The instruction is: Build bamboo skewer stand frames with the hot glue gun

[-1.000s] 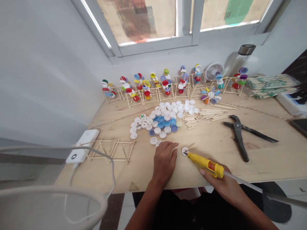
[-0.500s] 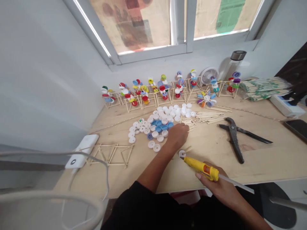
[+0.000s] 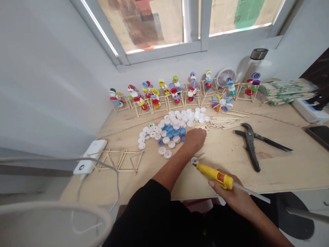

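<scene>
My right hand [image 3: 235, 192] is wrapped round a yellow hot glue gun [image 3: 213, 174], with a clear glue stick poking out of its back. The gun's nozzle is close to a single white bottle cap [image 3: 194, 160] with a hole in it, and a short wooden stick [image 3: 204, 155] lies beside that cap. My left hand [image 3: 195, 140] reaches forward to a small pile of short sticks [image 3: 202, 127]; its fingers are curled down, and whatever they pinch is hidden. Left of it spread many white bottle caps [image 3: 168, 154] and a cluster of blue caps [image 3: 169, 134].
Stick frames with colourful cap wheels [image 3: 155, 103] line the wall. Longer sticks [image 3: 226, 122], pliers [image 3: 249, 144], a fan [image 3: 225, 77], a bottle [image 3: 253, 67] and a phone [image 3: 320, 135] lie right. At left are a stick frame [image 3: 122, 167], a white power block [image 3: 92, 154] and cables.
My left hand has shifted slightly to the right over the short sticks. The glue gun stays near the same cap. The view has moved a little.
</scene>
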`<state>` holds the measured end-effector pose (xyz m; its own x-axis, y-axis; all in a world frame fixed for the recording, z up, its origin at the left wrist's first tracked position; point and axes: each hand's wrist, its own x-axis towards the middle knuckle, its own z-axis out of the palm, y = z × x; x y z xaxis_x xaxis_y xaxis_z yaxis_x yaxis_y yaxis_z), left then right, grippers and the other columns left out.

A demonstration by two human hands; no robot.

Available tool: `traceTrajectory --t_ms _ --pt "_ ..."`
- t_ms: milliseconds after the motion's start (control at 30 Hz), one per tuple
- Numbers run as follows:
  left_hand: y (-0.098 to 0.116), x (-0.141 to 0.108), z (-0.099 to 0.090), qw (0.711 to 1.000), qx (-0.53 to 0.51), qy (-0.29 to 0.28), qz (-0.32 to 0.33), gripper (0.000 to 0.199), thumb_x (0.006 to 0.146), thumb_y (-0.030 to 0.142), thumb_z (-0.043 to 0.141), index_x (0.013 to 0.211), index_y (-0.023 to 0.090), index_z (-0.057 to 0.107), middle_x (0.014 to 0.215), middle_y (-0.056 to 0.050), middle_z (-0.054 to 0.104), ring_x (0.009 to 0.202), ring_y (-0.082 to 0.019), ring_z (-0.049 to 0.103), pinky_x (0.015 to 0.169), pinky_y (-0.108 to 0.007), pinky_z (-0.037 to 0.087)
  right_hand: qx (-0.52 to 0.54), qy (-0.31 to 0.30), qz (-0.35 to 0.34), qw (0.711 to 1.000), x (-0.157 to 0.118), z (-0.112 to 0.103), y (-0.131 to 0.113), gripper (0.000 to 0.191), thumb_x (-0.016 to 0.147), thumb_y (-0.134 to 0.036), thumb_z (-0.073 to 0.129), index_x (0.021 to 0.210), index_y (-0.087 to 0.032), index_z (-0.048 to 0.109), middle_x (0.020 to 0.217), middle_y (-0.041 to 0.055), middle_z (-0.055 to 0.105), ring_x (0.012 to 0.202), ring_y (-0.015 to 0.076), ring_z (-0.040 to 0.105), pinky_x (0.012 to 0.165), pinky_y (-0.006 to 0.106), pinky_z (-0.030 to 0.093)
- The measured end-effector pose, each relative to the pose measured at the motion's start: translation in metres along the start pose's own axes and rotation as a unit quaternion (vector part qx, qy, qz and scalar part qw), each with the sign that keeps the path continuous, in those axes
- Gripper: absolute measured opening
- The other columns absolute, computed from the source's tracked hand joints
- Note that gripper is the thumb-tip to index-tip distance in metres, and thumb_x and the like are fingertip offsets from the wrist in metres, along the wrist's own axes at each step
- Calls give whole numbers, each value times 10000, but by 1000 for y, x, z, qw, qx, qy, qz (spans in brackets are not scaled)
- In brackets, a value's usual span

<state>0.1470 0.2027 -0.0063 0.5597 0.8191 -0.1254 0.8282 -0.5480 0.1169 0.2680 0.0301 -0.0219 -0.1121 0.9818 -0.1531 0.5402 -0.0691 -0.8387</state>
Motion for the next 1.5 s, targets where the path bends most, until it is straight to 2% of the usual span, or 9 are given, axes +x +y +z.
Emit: traceTrajectory --t_ms 267,467,533,600,700,867,1067,1267,1500 --pt "-2 -15 -7 996 -75 37 -31 217 820 47 440 941 149 590 998 -114 646 1015 -219 588 789 -310 464 32 -8 23 999 1 1 4 275 820 -470 544 758 -202 555 636 -14 547 581 148 510 529 263 404" --pt "-19 -86 -8 970 -194 104 -101 142 869 202 439 908 171 572 806 -26 667 718 -135 617 634 -233 459 55 2 37 998 0 2 6 265 809 -454 560 741 -198 546 606 -28 510 546 129 481 497 248 384" --pt "-20 -113 2 890 -399 168 -141 124 834 231 493 887 166 585 746 -8 653 628 -116 591 584 -218 451 57 8 32 998 -1 3 6 264 815 -452 559 757 -195 547 621 -26 508 555 127 479 502 248 388" --pt "-17 -135 13 818 -520 180 -169 186 793 253 553 943 158 608 726 -3 644 645 -122 596 606 -224 460 54 12 29 998 -2 3 7 256 819 -446 563 775 -194 553 636 -22 513 564 128 480 504 248 393" --pt "-8 -152 29 767 -591 157 -198 209 751 268 602 918 156 658 762 -17 660 677 -129 596 626 -230 455 50 5 31 998 -3 4 8 237 820 -433 572 806 -197 562 642 -22 520 562 130 479 498 247 394" --pt "0 -155 42 745 -618 129 -215 229 729 249 616 922 153 690 769 -26 679 681 -139 597 635 -239 451 55 11 35 998 -5 4 6 241 821 -434 579 878 -200 575 685 -9 564 583 142 516 521 252 430" --pt "1 -154 42 725 -632 134 -239 238 718 259 630 917 148 699 766 -28 689 672 -138 597 625 -234 444 37 32 23 999 -6 5 7 219 824 -414 578 871 -201 570 680 -10 565 604 148 533 532 249 437" --pt "2 -153 41 690 -659 141 -263 208 673 265 674 846 159 714 750 -24 700 659 -135 599 620 -231 445 -10 6 -27 1000 -6 3 -2 205 841 -387 544 745 -207 518 633 -27 496 576 128 478 535 251 402" --pt "1 -154 41 669 -683 129 -264 209 658 283 687 822 157 722 690 -20 689 630 -135 590 600 -232 435 -62 24 -64 996 -6 4 -10 221 832 -377 537 695 -216 474 609 -36 486 556 121 481 508 243 380"
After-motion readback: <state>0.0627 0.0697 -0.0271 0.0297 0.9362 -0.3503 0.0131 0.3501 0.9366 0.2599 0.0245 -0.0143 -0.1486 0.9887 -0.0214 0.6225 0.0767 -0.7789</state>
